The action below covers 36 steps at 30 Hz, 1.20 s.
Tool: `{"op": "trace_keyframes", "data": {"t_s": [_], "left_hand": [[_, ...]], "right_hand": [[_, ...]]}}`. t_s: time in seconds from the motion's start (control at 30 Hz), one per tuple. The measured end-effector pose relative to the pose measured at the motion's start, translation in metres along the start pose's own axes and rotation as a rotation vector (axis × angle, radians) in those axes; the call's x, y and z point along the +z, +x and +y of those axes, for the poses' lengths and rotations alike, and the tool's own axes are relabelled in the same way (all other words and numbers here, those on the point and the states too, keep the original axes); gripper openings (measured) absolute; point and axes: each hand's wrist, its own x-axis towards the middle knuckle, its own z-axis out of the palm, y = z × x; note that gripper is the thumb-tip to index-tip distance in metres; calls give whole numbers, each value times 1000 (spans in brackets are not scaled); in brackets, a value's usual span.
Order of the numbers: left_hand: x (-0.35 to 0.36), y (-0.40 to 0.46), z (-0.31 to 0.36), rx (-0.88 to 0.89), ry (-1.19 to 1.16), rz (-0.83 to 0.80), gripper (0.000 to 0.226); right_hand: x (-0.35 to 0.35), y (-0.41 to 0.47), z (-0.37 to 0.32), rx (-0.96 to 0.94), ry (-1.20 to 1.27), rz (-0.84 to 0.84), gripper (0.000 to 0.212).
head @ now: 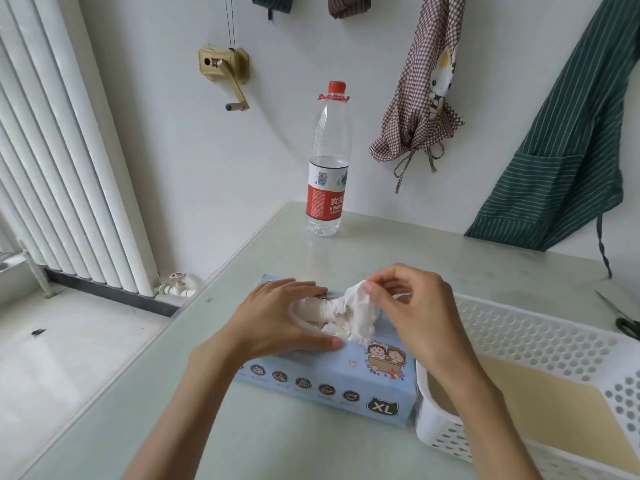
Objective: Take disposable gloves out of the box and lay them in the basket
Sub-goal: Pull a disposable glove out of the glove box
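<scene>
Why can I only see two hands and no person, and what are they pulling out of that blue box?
The camera sits on the person's head and looks forward and down, so you see what they see: only their own arms and hands. There is just this one picture, and no machine.

The left hand lies flat on top of the blue box, which looks like it keeps the box steady. The right hand pinches a thin white glove and is drawing it out of the slot in the top of the box.

Right beside the box stands a white basket full of little holes. That is where the gloves should go; I see none in it yet.

On the table there is also a water bottle with a red cap, and scissors at the right edge. Aprons hang on the wall.
</scene>
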Motion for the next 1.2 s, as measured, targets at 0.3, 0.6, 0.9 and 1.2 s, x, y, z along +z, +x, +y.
{"op": "trace_keyframes", "data": {"t_s": [0.3,0.6,0.9,1.2], "left_hand": [[-8,-5,12,16,10,-17,79],[-13,-6,5,58,3,11,126],[-28,1,105,285,-435,-22,84],[-8,2,147,145,-720,240,18]], "right_hand": [[-22,1,-12,38,182,60,6],[-60,28,-36,46,354,84,7],[-87,20,-31,235,247,-132,11],[-141,-41,4,366,203,-303,24]]}}
